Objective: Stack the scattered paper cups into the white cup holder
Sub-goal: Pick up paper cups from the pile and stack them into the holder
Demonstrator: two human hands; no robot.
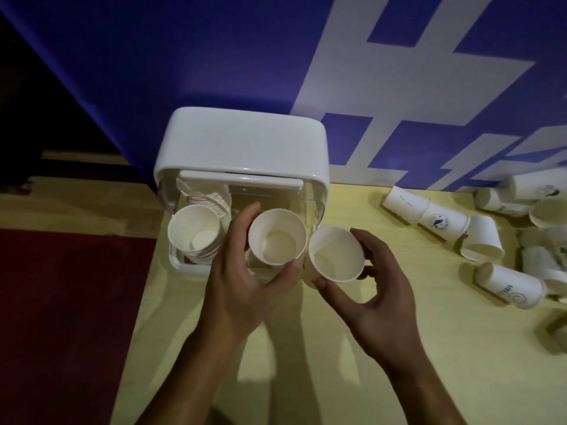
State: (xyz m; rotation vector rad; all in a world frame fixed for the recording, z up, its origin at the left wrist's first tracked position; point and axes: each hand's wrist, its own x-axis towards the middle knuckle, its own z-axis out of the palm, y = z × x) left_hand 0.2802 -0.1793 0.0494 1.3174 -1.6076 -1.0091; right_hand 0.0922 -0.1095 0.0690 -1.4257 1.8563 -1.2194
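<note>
Head view of a pale yellow tabletop [306, 348] set against a blue wall panel with white blocks [399, 72]. The left hand [242, 280] has its grip closed around a white paper cup [277, 237], thumb at the near rim and fingers wrapped along the far left side; the cup is upright, mouth up, and sits over the front right part of the white cup holder [242, 142]. The right hand [374, 286] has its grip closed around a second paper cup [336, 254], thumb under the near rim and fingers on the right side; this cup is tilted slightly and lies just right of the left hand's cup, their rims almost touching. Immediately left of the left grip, a nested stack of cups [194, 233] stands in the left compartment of the holder, mouth up. Behind both grips rises the holder's rounded white lid. Well to the right of the right grip, a scatter of loose cups [491, 240] lies on the tabletop, most on their sides, some printed with small dark logos. A dark red floor [61, 317] borders the tabletop at left.
</note>
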